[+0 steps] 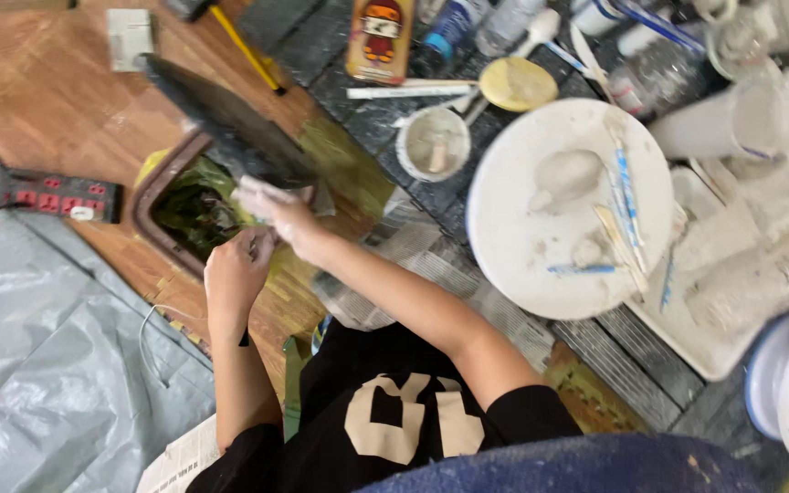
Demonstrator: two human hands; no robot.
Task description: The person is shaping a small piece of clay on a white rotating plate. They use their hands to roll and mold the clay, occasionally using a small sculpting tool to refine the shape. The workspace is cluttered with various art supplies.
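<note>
I am working on a wooden floor point(66, 110), leaning over a brown bin point(152, 196) lined with a green bag, my landmark here. My right hand point(276, 212) is gripping a whitish rag point(262, 194) and pressing it to the lower edge of a dark flat slab point(230, 119), which is tilting up and away above the bin. My left hand point(235, 274) is sitting curled just beside the bin's near rim, under the slab; I cannot tell whether it is holding anything. Left of the bin, a red-and-black power strip point(58, 194) is lying at the edge of a grey tarp point(38, 365), which is covering the floor on that side. Right of the bin, spread newspaper point(431, 260) is leading to a dark mat crowded with a large white round board point(559, 210) carrying plaster-smeared sticks, a small white cup point(433, 143), bottles and a white tray point(687, 338). That clutter is closing off the right side; bare wood beyond the bin is offering the only open room.
</note>
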